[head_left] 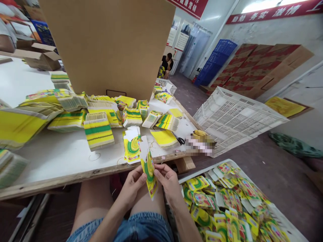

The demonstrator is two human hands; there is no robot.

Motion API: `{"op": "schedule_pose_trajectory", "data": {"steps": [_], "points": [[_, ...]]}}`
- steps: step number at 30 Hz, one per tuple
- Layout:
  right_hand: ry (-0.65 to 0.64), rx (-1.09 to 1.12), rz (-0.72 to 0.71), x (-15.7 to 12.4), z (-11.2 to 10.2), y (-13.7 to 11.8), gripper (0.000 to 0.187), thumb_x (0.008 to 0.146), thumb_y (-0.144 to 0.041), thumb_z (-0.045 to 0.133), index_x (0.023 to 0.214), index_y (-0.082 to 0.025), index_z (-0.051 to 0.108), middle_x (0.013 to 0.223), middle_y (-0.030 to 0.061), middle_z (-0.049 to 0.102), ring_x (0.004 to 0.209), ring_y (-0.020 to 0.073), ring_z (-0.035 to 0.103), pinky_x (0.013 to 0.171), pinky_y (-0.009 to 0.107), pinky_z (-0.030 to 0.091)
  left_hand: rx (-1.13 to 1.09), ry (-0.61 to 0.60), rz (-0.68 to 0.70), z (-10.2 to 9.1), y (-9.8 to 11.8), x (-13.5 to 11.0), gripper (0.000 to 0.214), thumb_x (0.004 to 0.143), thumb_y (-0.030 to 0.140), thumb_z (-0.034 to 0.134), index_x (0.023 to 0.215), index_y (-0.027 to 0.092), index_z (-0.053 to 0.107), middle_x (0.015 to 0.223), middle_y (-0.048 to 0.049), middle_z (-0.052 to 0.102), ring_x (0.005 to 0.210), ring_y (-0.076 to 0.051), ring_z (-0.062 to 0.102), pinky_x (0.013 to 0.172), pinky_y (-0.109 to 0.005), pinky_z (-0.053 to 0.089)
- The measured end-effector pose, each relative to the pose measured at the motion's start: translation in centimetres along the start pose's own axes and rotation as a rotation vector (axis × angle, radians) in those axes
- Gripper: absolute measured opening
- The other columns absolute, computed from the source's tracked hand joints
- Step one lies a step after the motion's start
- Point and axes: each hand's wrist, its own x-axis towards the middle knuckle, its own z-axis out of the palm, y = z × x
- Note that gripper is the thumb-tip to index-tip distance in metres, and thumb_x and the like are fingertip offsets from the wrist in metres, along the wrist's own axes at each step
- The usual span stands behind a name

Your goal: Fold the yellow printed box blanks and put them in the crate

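Over my lap, in front of the table edge, my left hand and my right hand pinch a yellow and green printed card packet from its two sides. The packet is upright, with a white flap at its top. Just beyond it on the table lies a small pile of similar packets with white tops. A bundle of yellow and green striped cards stands to the left of that pile. To the right lie a flat yellow sheet and black-handled scissors.
A white crate full of loose packets stands at my right, below table height. Stacked white crates are behind it. A large cardboard box rises at the table's back, with several card bundles before it. Another person sits farther off.
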Motion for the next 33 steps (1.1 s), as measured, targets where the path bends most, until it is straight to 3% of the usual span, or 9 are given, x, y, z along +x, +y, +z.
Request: {"op": "schedule_pose_trajectory", "data": {"steps": [3,6,10,13,15,18,21,29,33], "points": [[-0.014,-0.022,0.000,-0.2,-0.3,-0.5,0.029,0.074,-0.041,0.080,0.092,-0.018,0.074,0.089,0.0061,0.076,0.084,0.0204,0.068,0.082,0.034,0.051,-0.009,0.026,0.006,0.6,0.0,0.1,0.044,0.079,0.043,0.073,0.114,0.016,0.070,0.114,-0.0132,0.073,0.113,-0.031,0.064,0.098,-0.041,0.049],[-0.032,-0.030,0.021,-0.5,-0.4,-0.5,0.030,0.073,-0.041,0.080,0.088,-0.017,0.073,0.082,0.0045,0.074,0.077,0.0190,0.067,0.076,0.032,0.052,-0.016,0.146,-0.017,1.0,-0.2,0.3,0.044,0.076,0.045,0.075,0.108,0.014,0.069,0.105,-0.0126,0.075,0.105,-0.030,0.067,0.090,-0.040,0.054],[0.043,-0.111,-0.008,-0.6,0.1,0.6,0.029,0.076,-0.043,0.076,0.074,-0.016,0.065,0.068,0.0009,0.067,0.064,0.0153,0.060,0.065,0.028,0.050,0.038,0.261,-0.035,1.0,-0.6,0.7,0.046,0.075,0.048,0.074,0.103,0.014,0.065,0.101,-0.0114,0.076,0.099,-0.029,0.069,0.084,-0.038,0.056],[0.111,-0.176,-0.060,-0.4,0.4,0.9,0.027,0.080,-0.042,0.071,0.076,-0.016,0.062,0.069,0.0011,0.066,0.065,0.0152,0.060,0.063,0.027,0.050,0.151,0.298,0.028,0.9,-0.5,0.6,0.048,0.078,0.044,0.072,0.113,0.016,0.055,0.106,-0.0110,0.074,0.100,-0.026,0.069,0.086,-0.036,0.055],[0.120,-0.211,-0.105,-0.3,0.4,0.7,0.023,0.082,-0.038,0.069,0.088,-0.017,0.063,0.080,0.0033,0.069,0.072,0.0169,0.063,0.068,0.028,0.052,0.200,0.305,0.068,1.0,-0.3,0.4,0.055,0.081,0.040,0.070,0.124,0.019,0.043,0.105,-0.0098,0.074,0.097,-0.024,0.071,0.084,-0.035,0.055],[0.085,-0.229,-0.176,-0.2,0.1,0.2,0.040,0.083,-0.031,0.070,0.118,-0.020,0.055,0.102,0.0069,0.071,0.090,0.0203,0.067,0.082,0.032,0.053,0.262,0.251,0.083,1.2,0.1,0.1,0.057,0.086,0.036,0.064,0.131,0.022,0.032,0.105,-0.0097,0.074,0.095,-0.022,0.071,0.081,-0.033,0.055],[-0.003,-0.200,-0.199,-0.3,-0.5,-0.1,0.052,0.085,-0.029,0.068,0.132,-0.023,0.045,0.117,0.0088,0.067,0.102,0.0216,0.066,0.090,0.034,0.052,0.311,0.160,0.074,1.3,0.2,0.0,0.055,0.090,0.034,0.058,0.136,0.022,0.030,0.111,-0.0107,0.072,0.100,-0.022,0.069,0.082,-0.031,0.055],[-0.179,-0.153,-0.145,-0.8,-1.7,-0.9,0.063,0.087,-0.029,0.065,0.141,-0.027,0.033,0.112,0.0070,0.067,0.099,0.0210,0.066,0.085,0.032,0.053,0.301,-0.014,0.004,0.8,1.1,-0.2,0.065,0.092,0.035,0.055,0.147,0.021,0.023,0.117,-0.0130,0.069,0.109,-0.025,0.065,0.091,-0.035,0.051],[-0.249,-0.156,-0.098,-0.9,-2.1,-1.5,0.051,0.087,-0.030,0.066,0.131,-0.027,0.042,0.100,0.0045,0.070,0.088,0.0197,0.067,0.080,0.032,0.052,0.282,-0.089,-0.045,0.5,1.6,-0.4,0.068,0.090,0.039,0.058,0.146,0.018,0.026,0.114,-0.0141,0.070,0.106,-0.026,0.066,0.090,-0.035,0.051]]}}
